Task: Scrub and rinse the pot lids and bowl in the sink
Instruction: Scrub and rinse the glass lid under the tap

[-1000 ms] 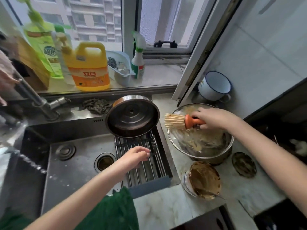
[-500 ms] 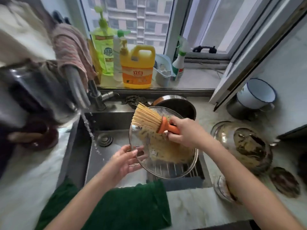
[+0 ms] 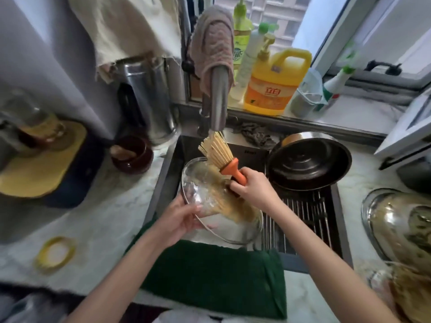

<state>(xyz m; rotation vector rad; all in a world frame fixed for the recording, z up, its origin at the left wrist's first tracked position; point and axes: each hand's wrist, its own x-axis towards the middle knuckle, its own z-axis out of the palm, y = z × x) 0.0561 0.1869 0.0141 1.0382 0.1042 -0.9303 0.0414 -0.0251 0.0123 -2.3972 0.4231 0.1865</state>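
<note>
While the left hand (image 3: 179, 220) grips the residue-smeared glass lid (image 3: 198, 180) over the sink (image 3: 168, 173), the right hand (image 3: 254, 190) clasps a brush (image 3: 219, 152), bristles up; beyond both grips, a yellow jug (image 3: 272, 89) labelled "立白".

Jug (image 3: 275, 85), yellow, on the sill (image 3: 354, 117): the orange label carries two white characters, 立白. The smaller print beneath them is illegible.

Green bottle (image 3: 240, 31), behind the jug: blue mark on the label with one large character legible, 能. Anything to its left is cut off by the cloth (image 3: 213, 43), and the remaining print is blurred.

Sink (image 3: 250, 152): small pale mark on the rear wall, too small to read.

Spray bottle (image 3: 335, 85): coloured label, text unreadable.
</note>
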